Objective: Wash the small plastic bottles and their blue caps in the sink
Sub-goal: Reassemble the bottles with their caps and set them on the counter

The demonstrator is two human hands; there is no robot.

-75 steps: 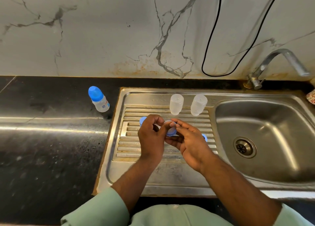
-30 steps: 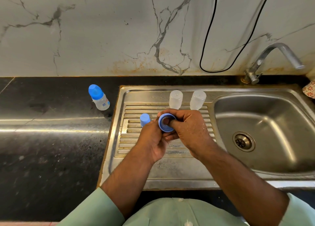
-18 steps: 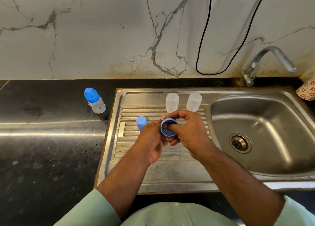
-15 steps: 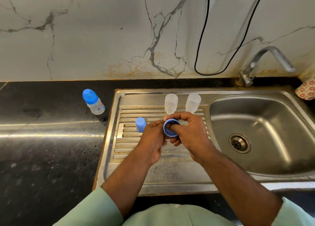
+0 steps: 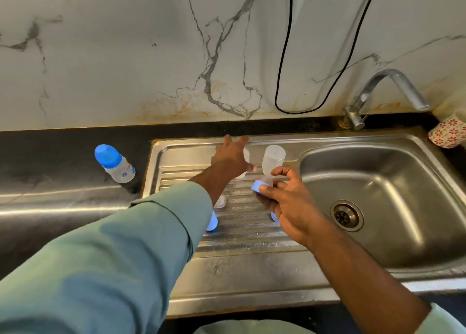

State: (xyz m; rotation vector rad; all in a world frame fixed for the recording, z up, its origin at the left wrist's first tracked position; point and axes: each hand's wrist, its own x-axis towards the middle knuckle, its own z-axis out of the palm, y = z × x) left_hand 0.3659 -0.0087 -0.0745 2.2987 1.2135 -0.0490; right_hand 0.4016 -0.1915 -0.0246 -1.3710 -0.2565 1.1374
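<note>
My left hand (image 5: 230,154) reaches far over the drainboard (image 5: 252,238), fingers stretched out around the left clear bottle (image 5: 246,155), which it mostly hides. My right hand (image 5: 287,205) pinches a blue cap ring (image 5: 259,186) just in front of the second clear bottle (image 5: 273,160), which stands upright. Another blue cap (image 5: 212,223) peeks out from under my left sleeve. A blue piece (image 5: 274,217) shows under my right palm. A small clear teat (image 5: 221,202) lies on the ribs. One capped bottle (image 5: 114,163) stands on the black counter to the left.
The sink basin (image 5: 403,172) with its drain (image 5: 346,215) lies to the right, the tap (image 5: 388,89) behind it. A floral cup (image 5: 448,132) stands at the far right edge. A black cable (image 5: 283,81) hangs on the marble wall.
My left hand let go of the blue cap ring and reached forward to the left clear bottle. My right hand keeps the ring and has shifted slightly right.
</note>
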